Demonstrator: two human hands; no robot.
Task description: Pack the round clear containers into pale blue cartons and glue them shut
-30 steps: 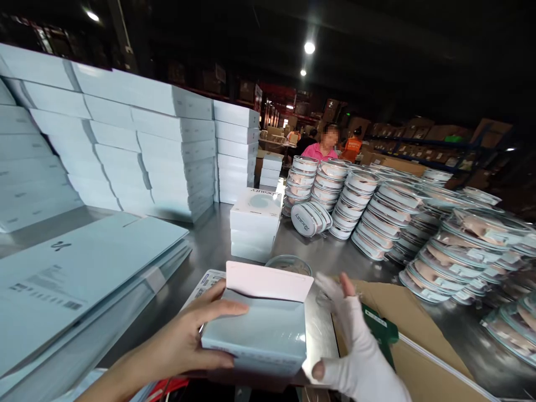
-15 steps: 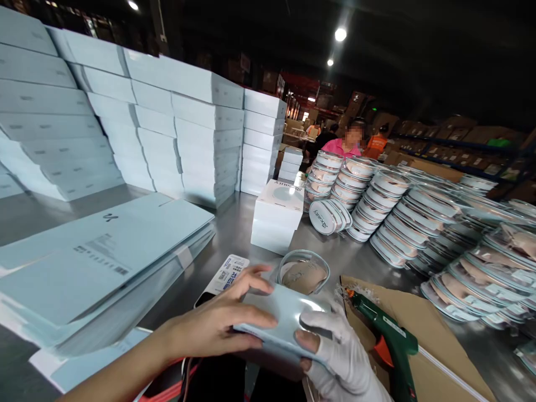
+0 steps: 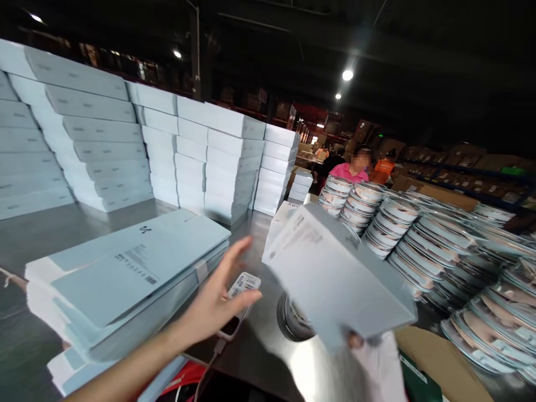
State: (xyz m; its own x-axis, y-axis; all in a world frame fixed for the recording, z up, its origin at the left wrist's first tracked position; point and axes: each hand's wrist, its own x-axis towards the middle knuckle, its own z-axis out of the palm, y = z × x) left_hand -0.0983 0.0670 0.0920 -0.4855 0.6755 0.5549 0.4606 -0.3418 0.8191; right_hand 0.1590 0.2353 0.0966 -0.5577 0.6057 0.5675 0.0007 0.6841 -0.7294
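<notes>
The gloved right hand (image 3: pixel 372 357) lifts 1 closed pale-blue box (image 3: pixel 339 276) over the steel table's (image 3: pixel 54 229) near edge, the bare left hand (image 3: pixel 218 301) spread empty; stacking it seems next.

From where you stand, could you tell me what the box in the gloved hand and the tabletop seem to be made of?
The box, held up in the gloved right hand, looks like matte pale-blue printed cardboard: flat faces, crisp folded edges. The tabletop looks like brushed stainless steel: grey, with soft reflections of the stacks, though it could be another metal.
</notes>
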